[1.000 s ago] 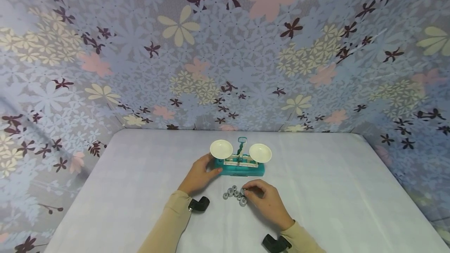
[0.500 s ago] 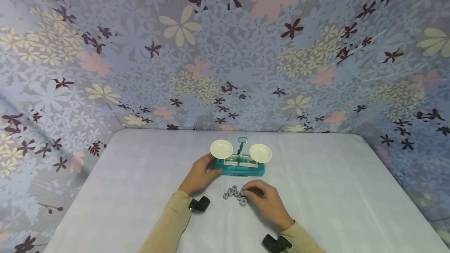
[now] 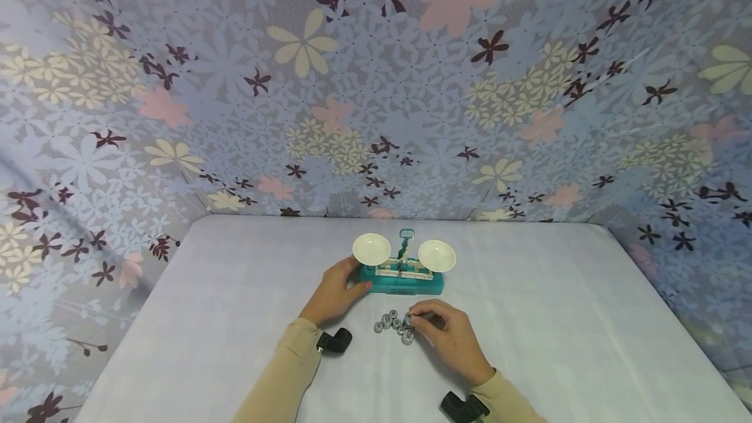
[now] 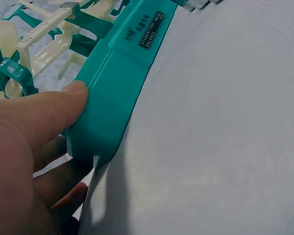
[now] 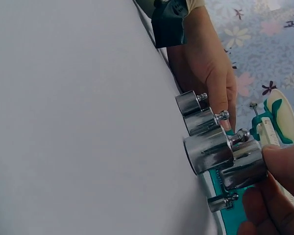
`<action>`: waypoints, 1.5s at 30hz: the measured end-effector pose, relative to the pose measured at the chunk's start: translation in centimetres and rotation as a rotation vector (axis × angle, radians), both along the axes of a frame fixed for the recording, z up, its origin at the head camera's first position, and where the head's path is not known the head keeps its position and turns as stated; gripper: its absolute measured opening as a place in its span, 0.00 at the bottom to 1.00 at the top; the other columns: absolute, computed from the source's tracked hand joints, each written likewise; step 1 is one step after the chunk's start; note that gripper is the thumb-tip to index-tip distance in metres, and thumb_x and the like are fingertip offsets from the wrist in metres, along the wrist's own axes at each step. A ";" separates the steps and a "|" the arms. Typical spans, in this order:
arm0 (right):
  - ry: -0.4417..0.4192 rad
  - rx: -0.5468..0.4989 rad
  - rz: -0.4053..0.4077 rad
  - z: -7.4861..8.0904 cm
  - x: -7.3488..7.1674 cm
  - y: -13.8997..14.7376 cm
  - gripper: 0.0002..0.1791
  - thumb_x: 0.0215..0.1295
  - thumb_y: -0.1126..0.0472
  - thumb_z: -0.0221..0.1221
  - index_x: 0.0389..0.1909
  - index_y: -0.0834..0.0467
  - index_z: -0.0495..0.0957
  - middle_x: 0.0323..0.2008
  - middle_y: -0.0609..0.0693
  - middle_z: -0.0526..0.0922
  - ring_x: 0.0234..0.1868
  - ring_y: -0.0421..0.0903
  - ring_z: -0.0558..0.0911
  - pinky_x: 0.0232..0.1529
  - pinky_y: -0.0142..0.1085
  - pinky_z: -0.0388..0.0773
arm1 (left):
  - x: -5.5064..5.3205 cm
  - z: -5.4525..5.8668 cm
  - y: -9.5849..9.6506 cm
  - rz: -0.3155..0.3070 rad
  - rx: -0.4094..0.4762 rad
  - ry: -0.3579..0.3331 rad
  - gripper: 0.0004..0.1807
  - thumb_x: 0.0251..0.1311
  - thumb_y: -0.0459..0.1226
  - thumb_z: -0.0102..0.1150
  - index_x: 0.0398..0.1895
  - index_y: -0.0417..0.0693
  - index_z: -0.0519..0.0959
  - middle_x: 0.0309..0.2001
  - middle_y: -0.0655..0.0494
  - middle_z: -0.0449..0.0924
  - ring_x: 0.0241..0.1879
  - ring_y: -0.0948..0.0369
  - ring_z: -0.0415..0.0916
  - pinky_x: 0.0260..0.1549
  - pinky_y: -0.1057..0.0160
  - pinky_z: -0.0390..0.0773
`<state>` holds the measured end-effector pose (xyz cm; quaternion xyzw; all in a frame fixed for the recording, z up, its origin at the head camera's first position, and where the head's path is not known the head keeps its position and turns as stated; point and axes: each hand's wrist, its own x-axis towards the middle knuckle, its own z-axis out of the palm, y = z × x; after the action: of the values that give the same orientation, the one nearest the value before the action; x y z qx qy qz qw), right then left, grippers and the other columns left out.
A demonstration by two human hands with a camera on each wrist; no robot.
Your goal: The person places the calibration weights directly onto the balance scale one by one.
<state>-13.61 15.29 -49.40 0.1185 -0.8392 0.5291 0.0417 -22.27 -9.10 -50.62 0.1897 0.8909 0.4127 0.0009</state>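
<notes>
A green toy balance scale (image 3: 402,286) with two cream pans stands on the white-covered table. My left hand (image 3: 333,294) holds the left end of its base; in the left wrist view the thumb (image 4: 63,110) presses on the green base (image 4: 110,93) and the fingers curl behind it. Just in front of the scale stands a cluster of silver metal weights (image 3: 386,320). My right hand (image 3: 451,338) is at the cluster's right side. The right wrist view shows its thumb and fingers pinching one knobbed weight (image 5: 246,167), which touches a larger weight (image 5: 208,149) beside it.
The white cloth (image 3: 558,331) spreads across the table on both sides of the arms. A flowered fabric wall (image 3: 376,83) rises behind the table and along its sides. Both pans (image 3: 437,256) hold nothing.
Hardly anything differs. The whole head view has shifted a few pixels; both hands, the scale and the weights keep their places.
</notes>
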 end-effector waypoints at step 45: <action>0.287 -0.056 -0.056 6.6 -1.8 -0.7 0.07 0.60 0.57 0.61 0.38 0.51 0.82 0.38 0.42 0.82 0.35 0.39 0.77 0.35 0.31 0.74 | 0.6 1.0 0.0 -0.012 -0.054 0.031 0.34 0.62 0.48 0.55 0.67 0.43 0.61 0.67 0.48 0.61 0.67 0.55 0.56 0.65 0.53 0.56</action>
<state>-15.45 14.60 -42.84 0.1683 -0.8126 0.5284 0.1793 -21.70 -9.10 -49.59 0.2012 0.9004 0.3856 -0.0053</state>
